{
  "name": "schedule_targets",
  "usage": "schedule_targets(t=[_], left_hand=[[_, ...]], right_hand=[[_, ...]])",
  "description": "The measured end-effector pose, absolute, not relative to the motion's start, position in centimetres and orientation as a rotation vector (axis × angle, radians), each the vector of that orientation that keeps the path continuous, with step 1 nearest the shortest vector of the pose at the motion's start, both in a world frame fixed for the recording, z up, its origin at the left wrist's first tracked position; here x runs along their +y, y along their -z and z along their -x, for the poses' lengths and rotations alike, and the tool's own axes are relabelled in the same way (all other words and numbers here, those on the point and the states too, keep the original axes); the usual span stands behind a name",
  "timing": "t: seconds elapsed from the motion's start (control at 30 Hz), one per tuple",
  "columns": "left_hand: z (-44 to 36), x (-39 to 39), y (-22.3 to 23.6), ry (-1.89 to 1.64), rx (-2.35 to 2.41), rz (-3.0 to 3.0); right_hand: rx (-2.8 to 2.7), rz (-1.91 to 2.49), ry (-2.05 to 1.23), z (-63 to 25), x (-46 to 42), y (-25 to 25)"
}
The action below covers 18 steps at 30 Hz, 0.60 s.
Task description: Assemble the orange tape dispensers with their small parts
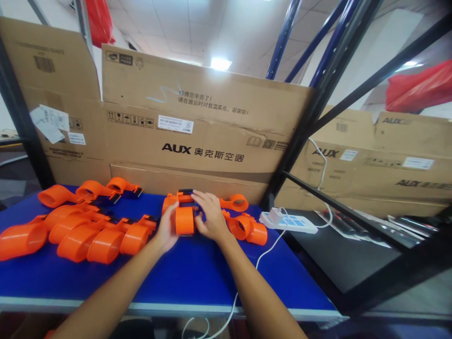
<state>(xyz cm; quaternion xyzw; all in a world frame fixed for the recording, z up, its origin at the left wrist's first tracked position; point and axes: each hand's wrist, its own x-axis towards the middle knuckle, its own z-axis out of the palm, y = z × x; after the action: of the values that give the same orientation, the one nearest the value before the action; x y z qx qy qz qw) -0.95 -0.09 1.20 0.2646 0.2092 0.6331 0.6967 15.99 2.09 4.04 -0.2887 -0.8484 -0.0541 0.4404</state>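
Between my two hands is an orange tape dispenser (184, 221), its round body facing me, held over the blue tabletop. My left hand (167, 229) grips it from the left, thumb along the body. On the other side, my right hand (211, 216) has its fingers bent around the dispenser's right edge, near a black part. What the right fingertips press on is partly hidden. Just behind, more orange plastic (167, 202) with a black-topped piece shows, partly covered by the hands.
Several orange dispensers (105, 246) lie at the left; more orange dispensers (240, 227) lie to the right. A white power strip (289, 221) with a plug and cable sits at the right edge. Cardboard (141, 141) walls the back, beside a dark rack post (300, 136).
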Motion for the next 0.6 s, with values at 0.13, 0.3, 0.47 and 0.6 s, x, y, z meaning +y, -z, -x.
schedule_targets(t=[0.13,0.3,0.47,0.6], left_hand=[[0.9,-0.1,-0.6,-1.318,0.509,-0.636],[0.9,0.1,0.2,-1.335,0.548,-0.641],[1.1,0.7,0.8,-1.365,0.585,-0.64],[1.2,1.1,1.2,-1.404,0.617,-0.648]], right_hand=[[-1.787,0.951,-0.181,-16.7,3.4,-3.2],[-1.815,0.992,-0.39,-16.3,3.9,-2.3],[-1.896,0.945,-0.482,-15.7,3.3,-1.7],[-1.888,0.961,-0.5,-15.4,3.1,-1.4]])
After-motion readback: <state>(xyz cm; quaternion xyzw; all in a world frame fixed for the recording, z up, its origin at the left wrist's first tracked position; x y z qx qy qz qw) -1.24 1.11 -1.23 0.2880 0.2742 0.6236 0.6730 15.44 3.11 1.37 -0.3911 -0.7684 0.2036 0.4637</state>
